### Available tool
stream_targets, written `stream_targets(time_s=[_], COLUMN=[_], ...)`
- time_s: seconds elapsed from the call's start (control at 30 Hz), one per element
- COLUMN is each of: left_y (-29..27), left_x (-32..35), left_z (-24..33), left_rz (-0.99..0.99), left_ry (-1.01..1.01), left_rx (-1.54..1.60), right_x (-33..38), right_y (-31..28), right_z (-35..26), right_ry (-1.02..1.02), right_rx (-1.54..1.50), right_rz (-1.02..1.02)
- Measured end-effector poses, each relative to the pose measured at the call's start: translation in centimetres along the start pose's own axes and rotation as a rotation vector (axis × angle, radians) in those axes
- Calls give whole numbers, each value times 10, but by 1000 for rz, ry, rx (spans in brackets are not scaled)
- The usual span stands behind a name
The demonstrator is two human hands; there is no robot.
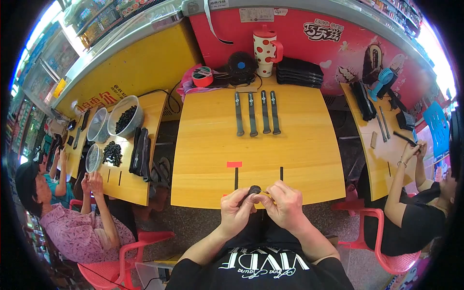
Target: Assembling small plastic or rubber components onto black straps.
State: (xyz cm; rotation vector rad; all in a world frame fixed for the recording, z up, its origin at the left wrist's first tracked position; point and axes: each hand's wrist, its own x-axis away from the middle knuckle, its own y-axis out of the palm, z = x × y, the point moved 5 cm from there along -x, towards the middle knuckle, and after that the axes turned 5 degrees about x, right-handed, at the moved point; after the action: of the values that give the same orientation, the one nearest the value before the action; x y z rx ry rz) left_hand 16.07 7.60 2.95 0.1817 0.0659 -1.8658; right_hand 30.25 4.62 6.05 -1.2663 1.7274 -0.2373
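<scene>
Close in front of me, just over the table's near edge, my two hands meet. My left hand [236, 207] is closed, pinching a small dark piece with a rounded end [254, 189], which looks like the end of a strap. Against it, my right hand [284, 203] is also closed, thumb and fingertips pressed together. A thin yellowish sliver shows between the hands; what the right fingers hold is hidden. Several dark grey-green straps with rounded ends [252, 115] lie side by side further back on the wooden table [203, 140].
Black tape strips [282, 174] and a red tape piece [234, 164] mark the near tabletop. At the back are a red tape roll [202, 76], a black fan [241, 66], a spotted tumbler [264, 53] and stacked black pouches [299, 72]. People sit at tables on both sides.
</scene>
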Motion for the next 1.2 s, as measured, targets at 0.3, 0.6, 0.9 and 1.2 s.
stream_targets(time_s=[0.3,0.6,0.9,1.2], left_y=[0,0,-2,-2], left_x=[-2,-3,-2,-3], left_z=[4,4,1,3], left_rz=[-6,-10,-10,-15], left_ry=[10,31,66,69], left_rx=[-37,-67,-80,-88], right_x=[-3,-4,-5,-6], right_y=[2,2,4,3], right_z=[2,3,4,4], right_ry=[37,55,58,65], right_rx=[6,-1,7,-5], right_rz=[-70,-67,-129,-142])
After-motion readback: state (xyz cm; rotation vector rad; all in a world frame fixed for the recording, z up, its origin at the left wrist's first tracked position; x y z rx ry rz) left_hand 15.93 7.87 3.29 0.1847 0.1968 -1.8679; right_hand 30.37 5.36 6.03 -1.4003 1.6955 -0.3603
